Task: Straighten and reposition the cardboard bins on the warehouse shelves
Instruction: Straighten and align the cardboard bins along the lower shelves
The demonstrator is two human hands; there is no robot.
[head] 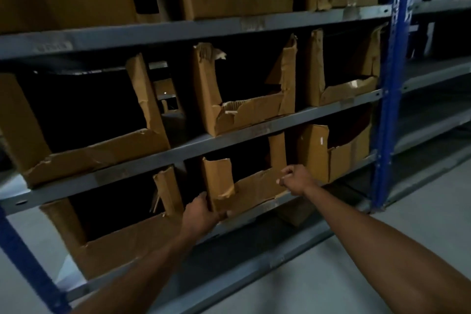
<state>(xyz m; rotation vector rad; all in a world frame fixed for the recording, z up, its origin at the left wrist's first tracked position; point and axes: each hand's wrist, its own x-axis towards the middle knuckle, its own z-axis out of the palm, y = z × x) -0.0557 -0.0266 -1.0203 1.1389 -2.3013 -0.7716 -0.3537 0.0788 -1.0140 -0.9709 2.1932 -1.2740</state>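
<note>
- Gripping the middle cardboard bin (pixel 251 190) at the shelf's (pixel 254 211) front edge: left hand (pixel 201 214) clasps its left corner, right hand (pixel 293 178) pinches its right rim.
- Next, probably: square it against that edge.

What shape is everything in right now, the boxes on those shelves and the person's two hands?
Middle bin, lower shelf: torn front, held at both front corners.
Left hand: grips that bin's left corner.
Right hand: curled on its right front edge.
Left bin, lower shelf: front cut low, sits askew.
Right bin, lower shelf: upright, front torn.
Middle-shelf centre bin: ragged, tilted.
Middle-shelf left bin: front torn open.
Shelf rail: grey, intact.
</note>
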